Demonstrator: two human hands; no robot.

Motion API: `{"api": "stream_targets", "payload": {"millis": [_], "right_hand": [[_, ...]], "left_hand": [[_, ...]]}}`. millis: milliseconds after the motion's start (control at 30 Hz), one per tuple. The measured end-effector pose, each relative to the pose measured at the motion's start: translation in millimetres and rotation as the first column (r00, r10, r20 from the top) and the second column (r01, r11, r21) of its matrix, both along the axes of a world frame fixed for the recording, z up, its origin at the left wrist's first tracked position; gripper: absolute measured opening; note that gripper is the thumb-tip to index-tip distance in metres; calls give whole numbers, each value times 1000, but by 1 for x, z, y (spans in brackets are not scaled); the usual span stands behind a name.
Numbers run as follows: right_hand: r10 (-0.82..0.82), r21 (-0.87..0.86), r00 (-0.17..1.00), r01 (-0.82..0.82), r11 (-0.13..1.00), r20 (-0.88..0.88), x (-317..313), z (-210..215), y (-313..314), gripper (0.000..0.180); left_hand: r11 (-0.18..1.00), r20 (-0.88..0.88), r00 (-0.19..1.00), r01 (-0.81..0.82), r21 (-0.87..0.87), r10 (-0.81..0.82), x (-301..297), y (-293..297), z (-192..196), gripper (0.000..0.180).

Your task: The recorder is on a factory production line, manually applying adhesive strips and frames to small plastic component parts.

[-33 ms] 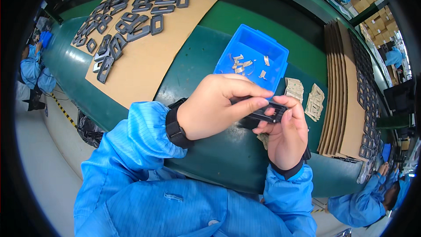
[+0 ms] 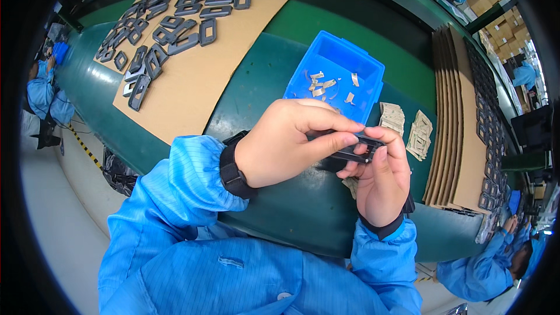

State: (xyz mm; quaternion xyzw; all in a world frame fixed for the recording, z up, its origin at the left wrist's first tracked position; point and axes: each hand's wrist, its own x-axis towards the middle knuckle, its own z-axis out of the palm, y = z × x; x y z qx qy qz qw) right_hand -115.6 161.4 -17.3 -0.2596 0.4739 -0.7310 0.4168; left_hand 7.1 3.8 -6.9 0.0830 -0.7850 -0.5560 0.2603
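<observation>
Between my two hands, above the near side of the blue bin, is a small black plastic frame (image 2: 345, 155) with an opening in it. My right hand (image 2: 382, 184) is closed on its right end, thumb in front and fingers around the far edge and behind. My left hand (image 2: 291, 140) comes over from the left, thumb and forefinger pressed close together at the frame's upper edge; its other fingers are mostly hidden. Whether a small piece sits in that pinch I cannot tell. Just beyond, the blue bin (image 2: 371, 65) contains several curled beige strips (image 2: 324, 87).
Cardboard (image 2: 192, 84) at the left bears many black frames (image 2: 207, 32). Two stacks of beige strips (image 2: 419, 135) lie right of the bin. Upright cardboard sheets (image 2: 446, 122) stand further right, beside rows of black frames (image 2: 487, 122). People in blue work around the green table (image 2: 262, 221).
</observation>
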Motion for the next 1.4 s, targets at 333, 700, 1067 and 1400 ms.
{"api": "stream_targets", "payload": {"millis": [333, 700, 1067, 1400], "right_hand": [[-97, 16, 951, 107, 994, -294, 8, 3, -1, 19], [-130, -81, 870, 104, 991, -475, 4, -2, 2, 15], [-135, -90, 876, 105, 990, -463, 6, -2, 0, 15], [-156, -116, 874, 115, 986, -460, 5, -5, -1, 16]], "left_hand": [[910, -152, 987, -111, -400, 53, 4, 3, -6, 38], [921, -143, 990, -70, -384, 16, 4, 3, -3, 35], [916, -199, 980, -70, -396, -11, 4, 2, -8, 40], [905, -201, 979, -62, -421, -27, 5, 2, -7, 44]]}}
